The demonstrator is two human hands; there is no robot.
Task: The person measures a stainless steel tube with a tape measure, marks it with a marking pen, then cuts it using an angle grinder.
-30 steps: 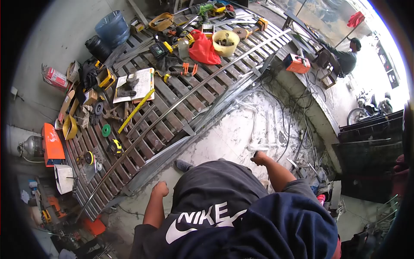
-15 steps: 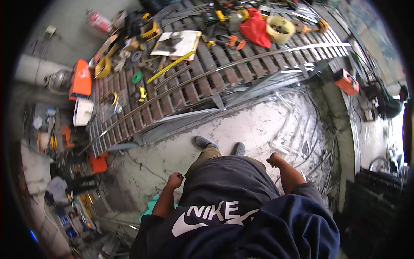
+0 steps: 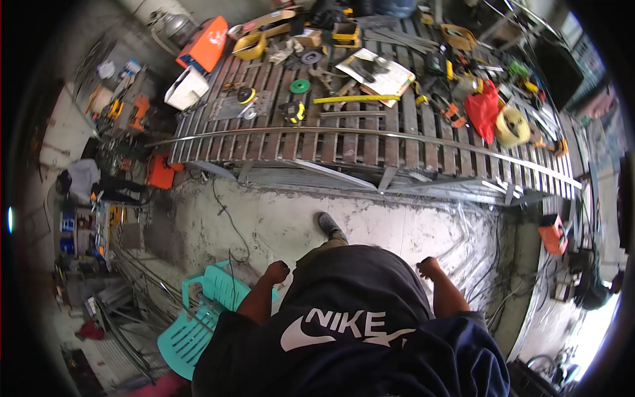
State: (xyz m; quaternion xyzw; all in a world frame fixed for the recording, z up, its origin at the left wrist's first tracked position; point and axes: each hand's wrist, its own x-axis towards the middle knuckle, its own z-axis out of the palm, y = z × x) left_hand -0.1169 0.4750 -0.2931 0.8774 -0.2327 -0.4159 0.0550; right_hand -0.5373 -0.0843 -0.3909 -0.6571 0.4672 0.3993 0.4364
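Note:
My left hand (image 3: 278, 271) hangs beside my body above the floor, its fingers curled closed. A dark spot shows at the fingers, but I cannot make out whether anything is held. On the other side my right hand (image 3: 428, 268) is also curled closed, and its inside is hidden. Neither hand touches the slatted metal workbench (image 3: 370, 151) ahead. Nearest to my left arm is a teal plastic chair (image 3: 225, 286). On the bench lie a yellow folding rule (image 3: 357, 99), a tape measure (image 3: 292, 111), a green disc (image 3: 299, 86) and an open booklet (image 3: 387, 78).
A long metal bar (image 3: 410, 136) runs along the bench's front. Farther right are a red cloth (image 3: 483, 112) and a yellowish tub (image 3: 512, 127). Cables (image 3: 228, 212) trail over the floor (image 3: 377, 215). An orange-red box (image 3: 552, 233) and another person (image 3: 591, 284) are at the right.
My view has turned left, so the bench sits straighter across and farther right. The teal chair shows much more. Only one of my shoes is visible now; both hands stay curled at my sides.

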